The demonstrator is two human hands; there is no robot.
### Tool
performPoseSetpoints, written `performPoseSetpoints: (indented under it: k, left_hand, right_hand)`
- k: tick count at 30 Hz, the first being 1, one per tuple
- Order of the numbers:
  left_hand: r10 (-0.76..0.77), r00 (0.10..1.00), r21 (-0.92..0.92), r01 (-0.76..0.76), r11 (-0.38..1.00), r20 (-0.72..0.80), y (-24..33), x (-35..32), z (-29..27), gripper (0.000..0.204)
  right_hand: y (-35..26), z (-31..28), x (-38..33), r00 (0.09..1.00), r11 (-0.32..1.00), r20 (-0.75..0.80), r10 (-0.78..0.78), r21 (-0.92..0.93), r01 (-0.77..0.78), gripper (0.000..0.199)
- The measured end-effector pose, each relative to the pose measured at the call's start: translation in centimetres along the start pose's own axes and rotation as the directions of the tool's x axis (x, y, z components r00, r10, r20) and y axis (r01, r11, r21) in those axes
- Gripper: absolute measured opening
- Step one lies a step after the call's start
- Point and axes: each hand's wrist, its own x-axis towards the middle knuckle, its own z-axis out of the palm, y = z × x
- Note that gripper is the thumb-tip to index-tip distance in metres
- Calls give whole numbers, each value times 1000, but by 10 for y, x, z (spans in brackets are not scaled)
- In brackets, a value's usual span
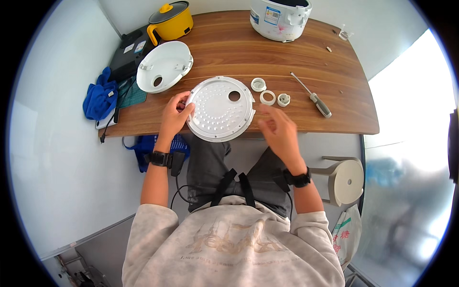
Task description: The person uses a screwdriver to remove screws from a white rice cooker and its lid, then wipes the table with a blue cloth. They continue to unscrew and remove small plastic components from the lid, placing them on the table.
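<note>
My left hand (pixel 178 115) grips the left rim of a white round inner lid plate (pixel 210 112), its thumb on top. The plate has rows of small bumps, one round hole and small tabs on its right edge. It overhangs the table's front edge. Just right of the plate, my right hand (pixel 279 131) hovers with bent fingers apart and nothing visible in them. Beyond that hand sit a white round cap (pixel 258 84), a white ring (pixel 267 98) and a small white valve-like part (pixel 283 100). A screwdriver (pixel 313 97) with a grey handle lies farther right.
A white outer lid shell (pixel 160 60) rests left of centre on the wooden table (pixel 220 52). Farther back stand a yellow pot (pixel 174 26) and a white rice cooker body (pixel 275 24). Blue cloth (pixel 100 98) lies at the left; a beige stool (pixel 348 182) is below right.
</note>
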Motion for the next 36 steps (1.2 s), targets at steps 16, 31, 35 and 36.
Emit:
performPoseSetpoints:
  k: [16,31,35,36]
  left_hand:
    - [53,998,-301,-60,952,-32,-14,-6,-8,21]
    - [137,987,-223,-153,963,-85,-17,-8,-7,20]
    - [174,983,-201,-183,962,-61,-23,-4,-6,22]
    - [183,981,-198,-191,961,-58,-25,-4,-5,22]
  right_hand:
    - [83,-118,18,946,605,-196,257,-731,-316,40]
    - [21,-117,11,886,940,-449,118,-238,-245,39]
    - [-13,-103,7,932,985,-362,0,-160,-62,34]
    - [-24,-97,6,941,988,-337,-21,-149,-32,34]
